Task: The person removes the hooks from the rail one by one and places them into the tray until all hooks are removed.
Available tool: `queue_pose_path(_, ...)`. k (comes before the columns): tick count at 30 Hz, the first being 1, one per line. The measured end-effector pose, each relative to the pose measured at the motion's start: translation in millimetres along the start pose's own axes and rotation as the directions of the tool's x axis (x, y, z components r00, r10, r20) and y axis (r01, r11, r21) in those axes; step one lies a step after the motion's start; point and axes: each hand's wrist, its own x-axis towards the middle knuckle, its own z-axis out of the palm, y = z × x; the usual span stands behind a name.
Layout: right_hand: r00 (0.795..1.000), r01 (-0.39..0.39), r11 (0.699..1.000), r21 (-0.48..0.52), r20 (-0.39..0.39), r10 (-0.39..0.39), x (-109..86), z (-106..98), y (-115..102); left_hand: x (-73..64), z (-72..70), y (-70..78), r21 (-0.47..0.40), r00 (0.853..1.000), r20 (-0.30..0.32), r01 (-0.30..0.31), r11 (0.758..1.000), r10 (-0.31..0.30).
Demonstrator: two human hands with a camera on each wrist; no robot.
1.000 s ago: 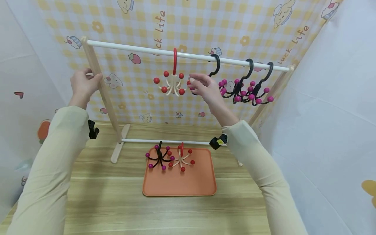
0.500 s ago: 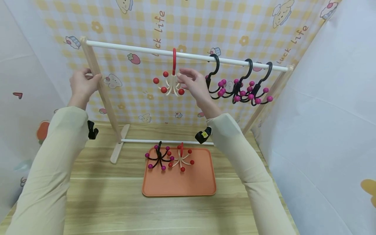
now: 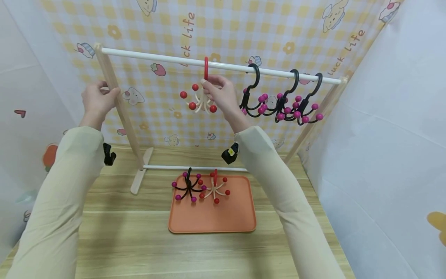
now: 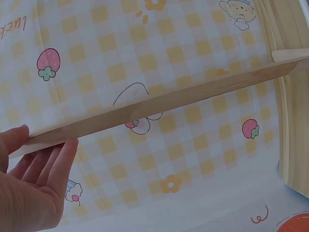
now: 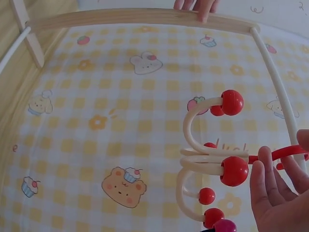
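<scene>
My left hand (image 3: 99, 99) pinches the wooden post (image 3: 124, 112), thumb on one face and fingers against the other, below its top end. With my right hand (image 3: 221, 92) I pinch the stem of the red hook (image 3: 206, 65) between thumb and fingers; the thumb is partly cut off in the right wrist view. That hook sits over the white rod (image 3: 150, 57), and the cream hanger (image 5: 212, 159) dangles below it, its red-tipped arms spread just beside my fingers. Leftward, a long stretch of rod runs between the hook and the post. Rightward, a shorter gap parts the hook from the nearest of three black hangers (image 3: 257, 73), whose magenta balls hang near my wrist. Well below my hands, the orange tray (image 3: 228, 217) lies with its raised rim all around.
</scene>
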Motion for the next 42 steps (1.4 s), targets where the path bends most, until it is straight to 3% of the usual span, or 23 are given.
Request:
queue_pose_path(8, 1.000, -0.010, 0.999, -0.031, -0.027, 0.009, 3.5, 1, -3, 0.8, 1.4, 0.6, -0.005, 1.000, 0.005, 0.003, 1.000, -0.003)
queue_pose_path(18, 0.999, 0.050, 0.997, 0.063, -0.013, -0.050, 3.2, -5, -8, 1.9, 1.4, 1.5, -0.011, 1.000, 0.011, 0.011, 1.000, -0.010)
queue_pose_path(30, 0.982, 0.163, 0.973, 0.166, 0.065, -0.176, -8.8, -6, -24, 4.9, 0.3, -1.7, -0.038, 0.999, 0.036, 0.020, 0.999, -0.018)
queue_pose_path(42, 0.976, 0.124, 0.982, 0.142, 0.160, -0.147, -35.6, -7, -12, 3.7, -1.1, -0.6, -0.039, 0.999, 0.038, 0.026, 0.999, -0.025)
